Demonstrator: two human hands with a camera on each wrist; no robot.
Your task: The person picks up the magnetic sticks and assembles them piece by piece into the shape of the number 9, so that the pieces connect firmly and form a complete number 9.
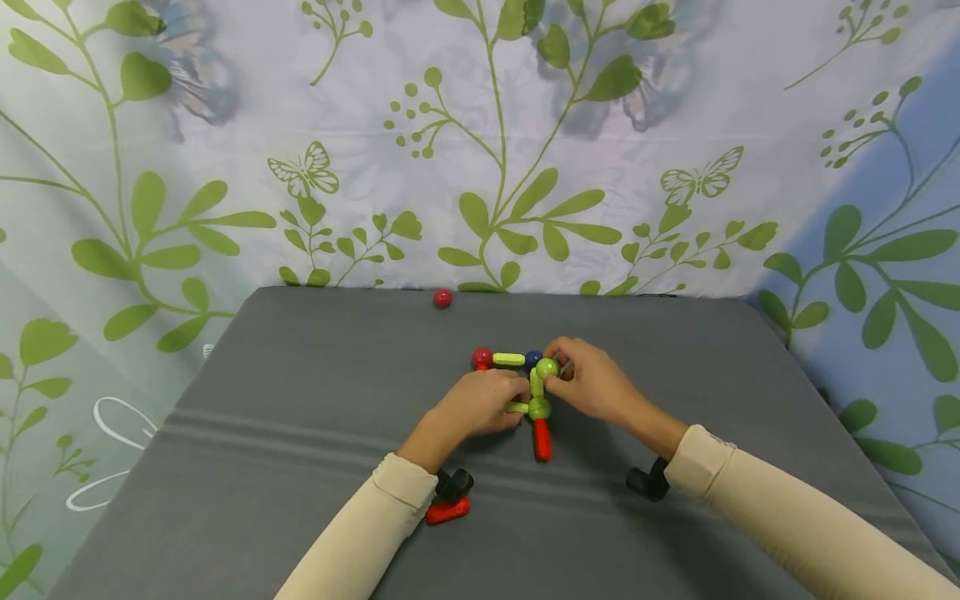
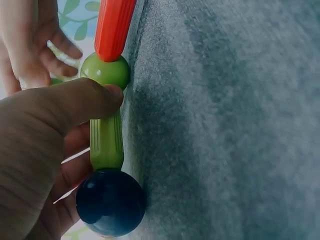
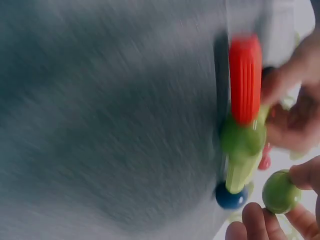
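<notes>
My left hand [image 1: 483, 402] grips a yellow-green ribbed rod [image 2: 106, 142], its thumb lying by a green ball [image 1: 538, 408]. A dark blue ball [image 2: 111, 202] is at that rod's other end. From the green ball a red rod [image 1: 542, 440] points toward me, and another yellow-green rod [image 1: 536, 383] runs away to a blue ball [image 1: 532, 358]. Beyond, a yellow-green rod [image 1: 508, 359] joins it to a red ball [image 1: 482, 358]. In my right hand [image 1: 588, 382] a second green ball [image 3: 281, 192] is pinched between the fingertips, just above the frame's far right corner.
A loose red ball [image 1: 442, 298] sits at the far edge of the grey table [image 1: 315, 375]. Another red rod [image 1: 447, 510] lies near my left wrist. Black wrist cameras [image 1: 649, 482] are strapped under the cuffs. A leaf-patterned curtain [image 1: 360, 167] hangs behind the table.
</notes>
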